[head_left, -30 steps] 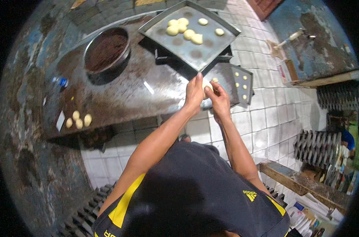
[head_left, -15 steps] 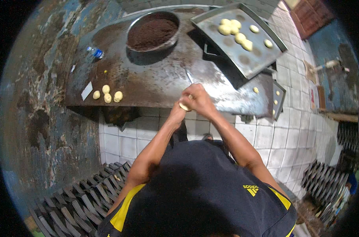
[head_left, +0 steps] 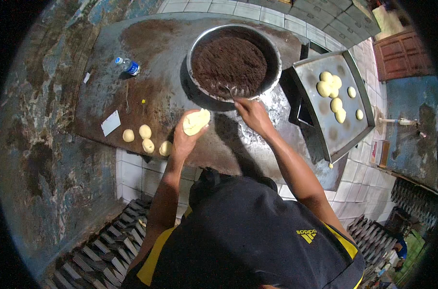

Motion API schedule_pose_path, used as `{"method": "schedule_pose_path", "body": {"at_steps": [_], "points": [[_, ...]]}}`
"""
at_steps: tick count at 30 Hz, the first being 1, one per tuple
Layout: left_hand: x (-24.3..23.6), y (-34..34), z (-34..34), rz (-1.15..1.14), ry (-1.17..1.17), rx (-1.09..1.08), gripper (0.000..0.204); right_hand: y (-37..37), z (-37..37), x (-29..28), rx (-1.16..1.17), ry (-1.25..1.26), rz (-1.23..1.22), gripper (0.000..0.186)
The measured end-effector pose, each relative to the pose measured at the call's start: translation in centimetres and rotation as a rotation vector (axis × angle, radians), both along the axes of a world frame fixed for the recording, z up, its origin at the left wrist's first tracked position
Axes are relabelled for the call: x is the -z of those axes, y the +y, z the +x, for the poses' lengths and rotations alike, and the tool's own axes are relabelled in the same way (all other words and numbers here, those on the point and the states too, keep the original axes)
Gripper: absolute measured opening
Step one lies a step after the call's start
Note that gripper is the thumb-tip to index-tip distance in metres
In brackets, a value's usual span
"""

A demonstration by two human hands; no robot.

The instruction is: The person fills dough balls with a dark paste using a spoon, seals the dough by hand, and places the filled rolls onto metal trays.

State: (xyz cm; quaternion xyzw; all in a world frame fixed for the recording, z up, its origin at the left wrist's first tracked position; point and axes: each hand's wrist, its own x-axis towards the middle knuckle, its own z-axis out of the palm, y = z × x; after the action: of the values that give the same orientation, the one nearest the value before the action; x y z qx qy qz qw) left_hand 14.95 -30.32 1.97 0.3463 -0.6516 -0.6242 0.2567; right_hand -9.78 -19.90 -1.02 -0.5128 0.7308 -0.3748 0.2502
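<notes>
Cupping pale, flattened dough [head_left: 196, 122] in left hand [head_left: 181, 138], near round metal bowl [head_left: 275, 67] of dark crumbs [head_left: 228, 61]; gripping thin tool [head_left: 228, 90] at bowl's rim with right hand [head_left: 253, 115].

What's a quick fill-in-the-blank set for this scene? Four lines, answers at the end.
1. The pale, flattened dough is held in the person's ____ hand.
2. The right hand is at the near rim of the bowl, whose crumbly contents are dark ____ in colour.
3. In the picture, the tray is to the ____ of the bowl.
4. Near the front edge of the table, by the left forearm, the dough balls number ____.

Missing words: left; brown; right; four.
</notes>
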Motion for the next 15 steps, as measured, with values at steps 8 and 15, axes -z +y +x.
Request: {"method": "schedule_pose_path", "body": {"at_steps": [8,15], "points": [[1.1,-8.4,-0.2,-0.006,0.083,-0.269,0.055,-16.8,0.0,5.9,0.013,0.175,0.392,0.030],[3.8,-10.3,-1.8,-0.053,-0.077,-0.277,0.054,-12.9,-2.8,-0.4,0.058,-1.272,0.425,0.020]]}}
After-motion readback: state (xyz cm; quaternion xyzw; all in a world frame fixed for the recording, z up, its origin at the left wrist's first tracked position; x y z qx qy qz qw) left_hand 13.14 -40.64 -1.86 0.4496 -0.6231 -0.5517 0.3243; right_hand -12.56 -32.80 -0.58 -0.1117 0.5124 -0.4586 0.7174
